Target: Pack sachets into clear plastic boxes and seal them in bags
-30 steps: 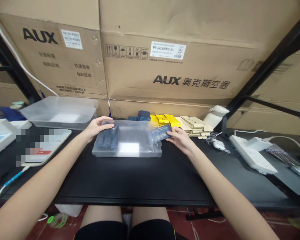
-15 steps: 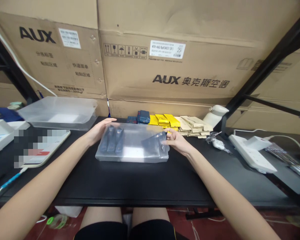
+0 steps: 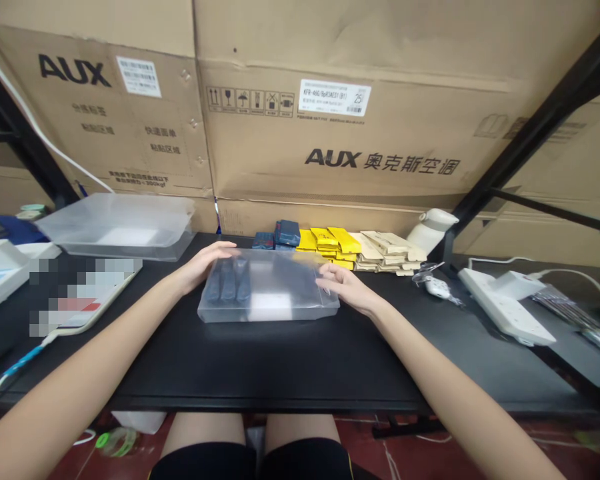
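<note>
A frosted clear plastic box (image 3: 270, 308) lies on the black table in front of me, between my hands. Several dark blue packets (image 3: 229, 283) show side by side at its left end. A larger dark shape at its right end is blurred by the plastic. My left hand (image 3: 207, 263) grips the far left corner, fingers along the back rim. At the right end, my right hand (image 3: 347, 287) has its fingers curled over the side, and its fingertips partly hide that edge.
Behind the box are dark blue packets (image 3: 287, 233), yellow packets (image 3: 344, 241) and beige packets (image 3: 387, 250). A white flask (image 3: 430, 230) stands at back right, near a power strip (image 3: 507, 308). To the left are a larger clear tray (image 3: 175, 250) and a phone (image 3: 100, 287).
The box has shifted slightly right and turned a little. My right hand has moved slightly left and changed its hold at the right end; my left hand moved slightly right with the box.
</note>
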The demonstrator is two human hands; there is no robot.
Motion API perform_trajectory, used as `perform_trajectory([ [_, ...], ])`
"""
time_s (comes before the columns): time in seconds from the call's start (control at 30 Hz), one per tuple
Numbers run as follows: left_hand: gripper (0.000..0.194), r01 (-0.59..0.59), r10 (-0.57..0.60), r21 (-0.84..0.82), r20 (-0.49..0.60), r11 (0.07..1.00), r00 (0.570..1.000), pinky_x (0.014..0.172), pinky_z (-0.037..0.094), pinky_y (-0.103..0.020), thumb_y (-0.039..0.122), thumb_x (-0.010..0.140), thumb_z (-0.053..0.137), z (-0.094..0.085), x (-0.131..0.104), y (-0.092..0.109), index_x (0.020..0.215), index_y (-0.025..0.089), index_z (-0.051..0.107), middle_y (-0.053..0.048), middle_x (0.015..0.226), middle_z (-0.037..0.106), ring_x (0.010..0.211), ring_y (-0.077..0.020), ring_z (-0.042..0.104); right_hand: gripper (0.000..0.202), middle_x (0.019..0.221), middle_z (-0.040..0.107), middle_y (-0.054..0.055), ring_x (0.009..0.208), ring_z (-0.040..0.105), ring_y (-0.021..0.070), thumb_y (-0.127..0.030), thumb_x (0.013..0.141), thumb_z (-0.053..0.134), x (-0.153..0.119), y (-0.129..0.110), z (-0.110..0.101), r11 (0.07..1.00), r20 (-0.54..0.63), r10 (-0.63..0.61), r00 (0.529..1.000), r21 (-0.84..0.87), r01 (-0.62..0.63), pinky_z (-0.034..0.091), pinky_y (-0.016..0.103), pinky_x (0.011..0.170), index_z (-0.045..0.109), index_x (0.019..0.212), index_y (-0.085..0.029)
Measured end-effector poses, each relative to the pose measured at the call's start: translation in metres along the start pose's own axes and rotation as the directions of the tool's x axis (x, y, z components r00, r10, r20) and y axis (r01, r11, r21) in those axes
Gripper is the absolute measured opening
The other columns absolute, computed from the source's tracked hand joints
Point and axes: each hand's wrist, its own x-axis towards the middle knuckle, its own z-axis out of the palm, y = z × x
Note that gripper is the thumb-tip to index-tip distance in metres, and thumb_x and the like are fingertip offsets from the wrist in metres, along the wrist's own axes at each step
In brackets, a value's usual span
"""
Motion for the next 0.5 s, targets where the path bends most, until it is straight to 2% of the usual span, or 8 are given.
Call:
perform_trajectory([
  [0.07,0.041,0.004,-0.004,0.009,0.007,1.0,1.0,0.088,0.05,-0.039,0.028,0.063,0.071,0.001,-0.001,0.0,0.103,0.022,0.067,-0.004,0.105,0.074,0.098,-0.0255,0.068,0.033,0.057,0.045,-0.009,0.049,0.042,0.0064,-0.041,0.07,0.076,-0.001,0.0,0.002,0.999,-0.008,0.027,1.0,0.027,-0.027,0.032,0.02,0.048,0.051,0.079,-0.02],
  [0.13,0.041,0.006,-0.006,0.02,0.019,1.0,1.0,0.087,0.051,-0.039,0.028,0.063,0.071,0.002,-0.001,0.0,0.104,0.022,0.067,-0.004,0.105,0.074,0.097,-0.0254,0.068,0.034,0.059,0.048,-0.009,0.049,0.042,0.0063,-0.04,0.069,0.076,-0.002,-0.001,0.003,0.995,0.014,0.075,0.997,0.071,-0.076,0.03,0.019,0.047,0.053,0.083,-0.02],
  [0.23,0.042,0.012,-0.013,0.052,0.034,0.999,0.999,0.086,0.051,-0.04,0.028,0.063,0.072,0.005,-0.004,0.001,0.105,0.023,0.066,-0.003,0.107,0.073,0.096,-0.0258,0.069,0.031,0.066,0.055,-0.007,0.054,0.047,0.0064,-0.035,0.071,0.076,-0.004,-0.003,0.002,0.988,0.126,0.115,0.985,0.086,-0.126,0.035,0.019,0.05,0.059,0.093,-0.021],
  [0.37,0.047,0.021,-0.028,0.11,0.062,0.994,0.998,0.086,0.053,-0.04,0.03,0.062,0.077,0.007,-0.008,0.004,0.107,0.025,0.063,-0.003,0.111,0.071,0.095,-0.0248,0.069,0.04,0.091,0.066,-0.001,0.082,0.061,0.0109,-0.028,0.075,0.072,-0.006,-0.004,-0.002,0.994,0.26,0.075,0.963,0.051,-0.091,0.047,0.023,0.07,0.061,0.113,-0.025],
  [0.43,0.048,0.024,-0.032,0.117,0.066,0.993,0.997,0.085,0.053,-0.038,0.029,0.063,0.078,0.008,-0.01,0.005,0.109,0.026,0.062,-0.003,0.113,0.071,0.094,-0.0232,0.069,0.049,0.105,0.068,0.001,0.095,0.062,0.0126,-0.024,0.074,0.073,-0.008,-0.005,-0.001,0.994,0.284,0.054,0.957,0.078,-0.079,0.048,0.026,0.08,0.057,0.121,-0.026],
  [0.5,0.05,0.045,-0.053,0.112,0.063,0.993,0.997,0.082,0.054,-0.038,0.029,0.064,0.078,0.008,-0.011,0.007,0.111,0.026,0.062,-0.003,0.114,0.07,0.09,-0.0224,0.07,0.06,0.114,0.067,0.003,0.1,0.061,0.0128,-0.023,0.075,0.073,-0.01,-0.006,0.003,0.991,0.316,0.043,0.948,0.103,-0.08,0.048,0.027,0.085,0.049,0.13,-0.028],
])
